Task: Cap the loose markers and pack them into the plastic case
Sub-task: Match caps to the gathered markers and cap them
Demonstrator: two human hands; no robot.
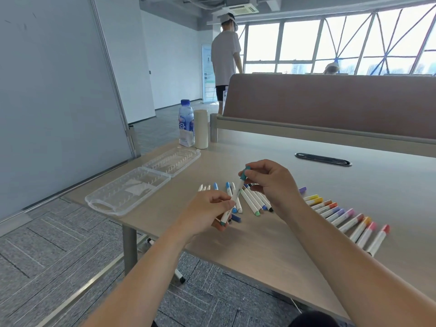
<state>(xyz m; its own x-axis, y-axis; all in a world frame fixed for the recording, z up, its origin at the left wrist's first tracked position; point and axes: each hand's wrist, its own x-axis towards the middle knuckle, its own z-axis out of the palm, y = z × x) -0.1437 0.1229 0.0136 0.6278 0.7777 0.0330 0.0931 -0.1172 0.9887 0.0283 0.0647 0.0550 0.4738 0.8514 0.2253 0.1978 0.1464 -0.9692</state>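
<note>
The table (306, 166) carries everything. The plastic case (122, 192) lies open well left of the grip, ready for packing. Capped markers (349, 220) line up to its right, and loose ones (252, 199) lie just beneath. The left hand (207, 211) clamps the teal marker (236, 197) by its lower barrel, steadying it. The right hand (271, 180) pinches the teal cap (244, 174) at its upper end, seemingly to press it home.

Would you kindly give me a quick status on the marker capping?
Left hand grips teal marker; right hand pinches its cap. Plastic case open, unfilled. Nothing in the way.
</note>
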